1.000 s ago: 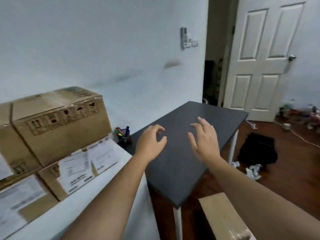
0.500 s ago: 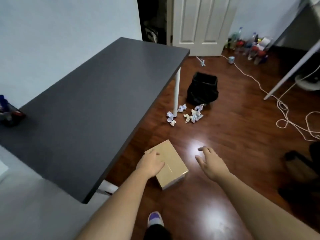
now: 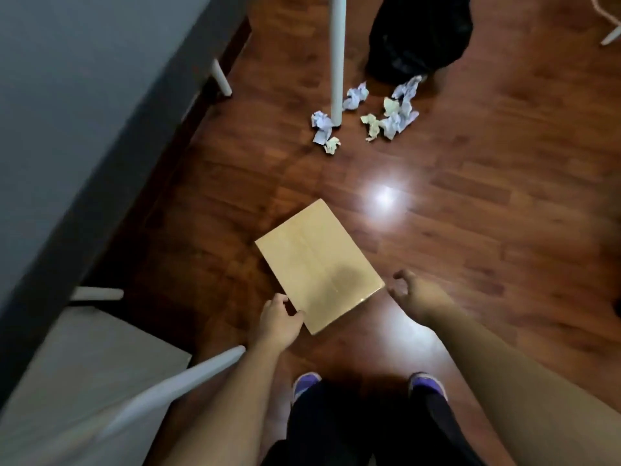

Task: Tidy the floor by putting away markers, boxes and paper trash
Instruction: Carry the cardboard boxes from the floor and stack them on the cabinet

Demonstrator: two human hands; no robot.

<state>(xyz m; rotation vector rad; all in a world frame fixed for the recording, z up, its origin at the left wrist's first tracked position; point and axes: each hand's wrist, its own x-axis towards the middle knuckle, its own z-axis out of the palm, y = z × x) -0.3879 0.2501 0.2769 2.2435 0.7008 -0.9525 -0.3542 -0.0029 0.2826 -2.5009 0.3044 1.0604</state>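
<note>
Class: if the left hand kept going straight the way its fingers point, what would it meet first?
The left hand would meet the near-left edge of the cardboard box on the floor. Its fingertips look almost on it already, though depth is unclear.

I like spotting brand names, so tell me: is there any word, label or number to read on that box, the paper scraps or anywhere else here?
None can be read.
Cardboard box: its top is plain, with no print or label showing.
Crumpled paper: any marks are too small and blurred to read.
Black bag: no writing visible.
Purple shoes: no logo can be made out.
</note>
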